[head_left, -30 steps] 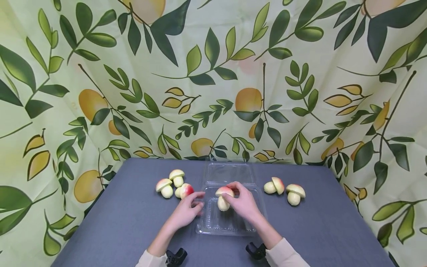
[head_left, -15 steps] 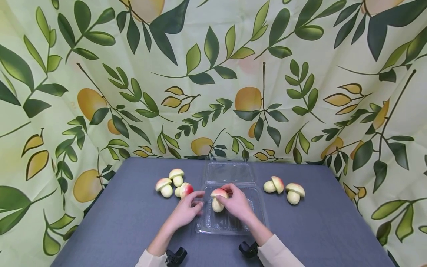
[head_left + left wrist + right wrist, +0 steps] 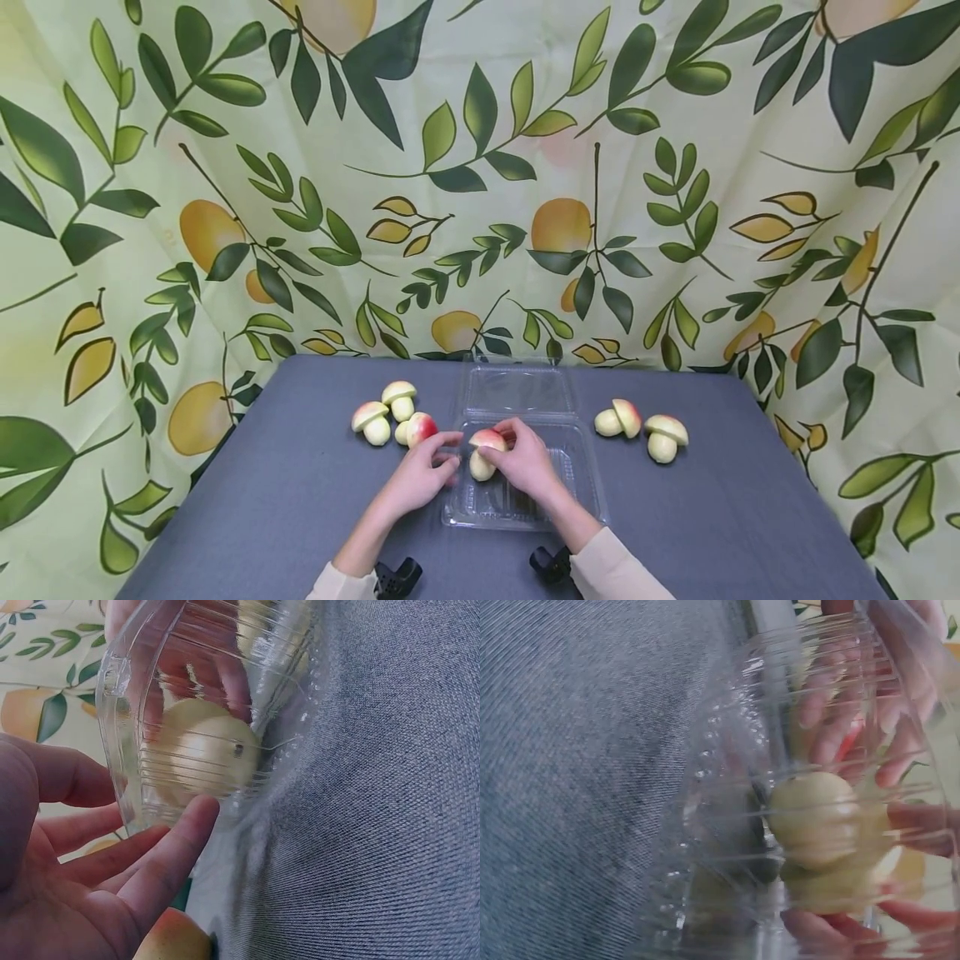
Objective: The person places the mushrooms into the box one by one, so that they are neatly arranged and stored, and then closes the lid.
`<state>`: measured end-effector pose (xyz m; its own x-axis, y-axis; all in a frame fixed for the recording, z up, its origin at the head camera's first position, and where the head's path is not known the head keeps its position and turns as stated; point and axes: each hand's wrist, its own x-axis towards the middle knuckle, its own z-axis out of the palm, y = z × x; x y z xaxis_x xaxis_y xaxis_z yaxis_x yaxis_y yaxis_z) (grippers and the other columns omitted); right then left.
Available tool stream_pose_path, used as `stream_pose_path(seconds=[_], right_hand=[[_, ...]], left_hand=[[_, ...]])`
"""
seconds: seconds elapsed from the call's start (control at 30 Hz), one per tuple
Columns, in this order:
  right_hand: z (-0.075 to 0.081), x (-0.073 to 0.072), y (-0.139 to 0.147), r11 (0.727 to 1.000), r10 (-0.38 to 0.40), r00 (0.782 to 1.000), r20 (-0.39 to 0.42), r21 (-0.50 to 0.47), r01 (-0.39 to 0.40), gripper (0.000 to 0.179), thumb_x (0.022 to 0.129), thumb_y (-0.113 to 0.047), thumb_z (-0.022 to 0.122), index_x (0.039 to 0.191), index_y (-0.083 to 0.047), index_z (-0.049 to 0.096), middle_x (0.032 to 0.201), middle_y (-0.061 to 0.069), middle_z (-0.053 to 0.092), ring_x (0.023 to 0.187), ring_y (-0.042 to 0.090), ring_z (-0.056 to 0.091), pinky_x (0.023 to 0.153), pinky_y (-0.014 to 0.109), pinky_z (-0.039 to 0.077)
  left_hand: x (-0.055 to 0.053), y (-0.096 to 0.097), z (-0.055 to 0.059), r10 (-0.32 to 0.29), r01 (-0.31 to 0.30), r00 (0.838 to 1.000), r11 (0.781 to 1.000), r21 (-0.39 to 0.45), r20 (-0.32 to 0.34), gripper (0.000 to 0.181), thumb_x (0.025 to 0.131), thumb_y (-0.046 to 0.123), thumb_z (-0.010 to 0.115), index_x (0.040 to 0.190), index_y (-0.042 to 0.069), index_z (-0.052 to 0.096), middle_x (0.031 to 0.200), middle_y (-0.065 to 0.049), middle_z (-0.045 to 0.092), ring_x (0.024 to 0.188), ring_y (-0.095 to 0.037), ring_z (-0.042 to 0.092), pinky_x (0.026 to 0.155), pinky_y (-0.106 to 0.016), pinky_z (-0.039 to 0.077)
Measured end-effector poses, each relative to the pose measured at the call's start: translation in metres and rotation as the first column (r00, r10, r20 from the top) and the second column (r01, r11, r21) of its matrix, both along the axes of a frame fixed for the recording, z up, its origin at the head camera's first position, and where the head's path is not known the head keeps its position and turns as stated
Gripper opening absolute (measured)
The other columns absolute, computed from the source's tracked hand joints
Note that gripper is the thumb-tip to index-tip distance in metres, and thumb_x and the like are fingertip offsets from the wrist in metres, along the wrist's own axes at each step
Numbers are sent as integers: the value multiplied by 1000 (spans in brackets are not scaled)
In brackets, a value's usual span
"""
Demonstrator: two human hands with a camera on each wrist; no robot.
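My right hand (image 3: 527, 467) holds a toy mushroom (image 3: 482, 467) by its cap, over the left part of a clear plastic clamshell box (image 3: 495, 525). The mushroom has a pale stem and a cap blushed red on top. Through the ribbed box wall, the left wrist view shows its rounded stem (image 3: 206, 754) low in the box. My left hand (image 3: 420, 479) is at the box's left side, fingers loosely extended, fingertips right at the wall. In the right wrist view the stem (image 3: 814, 814) shows blurred behind the plastic.
Beyond the left hand lie three similar mushrooms, the nearest a red-capped one (image 3: 422, 428). Two more, a tipped mushroom (image 3: 609, 422) and an upright mushroom (image 3: 663, 448), are right of the box. The box's lid (image 3: 517, 390) lies folded back towards the patterned cloth backdrop (image 3: 480, 250).
My right hand has carried the mushroom left and slightly down within the box, towards its left wall. The left hand stays in place.
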<state>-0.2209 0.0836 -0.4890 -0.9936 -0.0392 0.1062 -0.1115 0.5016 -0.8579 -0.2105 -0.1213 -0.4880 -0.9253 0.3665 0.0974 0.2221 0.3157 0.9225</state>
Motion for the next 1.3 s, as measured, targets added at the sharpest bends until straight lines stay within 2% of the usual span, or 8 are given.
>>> stream_pose_path(seconds=[0.13,0.27,0.47,0.67,0.9,1.07,1.3], right_hand=[[1,1,0,1000,14,1000,18,-10,-14,37,83,-19,83,111,-3,64,104,10,68,93,23,64,78,38,54],[5,3,1,1000,26,1000,14,5,-26,36,84,-17,82,112,-2,65,106,12,68,95,26,64,80,41,54],[18,10,7,998,47,999,12,35,-47,34,87,-16,80,115,-3,66,112,15,67,104,33,64,87,48,54],[32,19,16,993,74,997,29,87,-76,32,89,-18,76,117,-4,67,112,14,68,104,31,64,88,49,54],[45,31,28,988,102,994,34,111,-105,30,91,-19,74,118,-6,68,114,14,68,106,31,65,89,49,54],[50,36,40,987,111,993,26,114,-113,27,93,-18,73,118,-7,69,115,13,68,107,29,66,90,48,54],[58,41,55,987,102,995,-21,128,-99,24,94,-16,72,116,-7,69,110,8,68,105,29,66,91,47,55]], left_hand=[[2,0,0,0,0,1000,1000,2,-5,41,98,0,58,138,-8,53,134,-29,54,94,-35,71,70,-29,60],[3,0,1,8,-9,1000,1000,6,8,42,98,1,58,138,-8,53,136,-29,54,98,-35,70,72,-30,61],[4,-1,4,23,-23,1000,1000,14,21,41,98,0,58,138,-7,54,136,-29,54,100,-38,69,74,-34,61],[6,-1,5,19,-21,999,999,41,27,41,98,0,60,138,-8,54,135,-31,54,95,-38,70,74,-40,62],[3,-1,4,18,-18,1000,1000,-4,15,41,98,1,59,139,-6,54,134,-28,56,87,-32,72,72,-32,61],[2,-1,3,8,-8,1000,1000,-4,7,42,98,1,58,138,-7,54,133,-28,56,87,-32,72,72,-32,61],[2,-2,2,9,-9,1000,1000,-11,3,41,98,2,58,139,-6,54,135,-27,55,86,-31,72,71,-28,60]])
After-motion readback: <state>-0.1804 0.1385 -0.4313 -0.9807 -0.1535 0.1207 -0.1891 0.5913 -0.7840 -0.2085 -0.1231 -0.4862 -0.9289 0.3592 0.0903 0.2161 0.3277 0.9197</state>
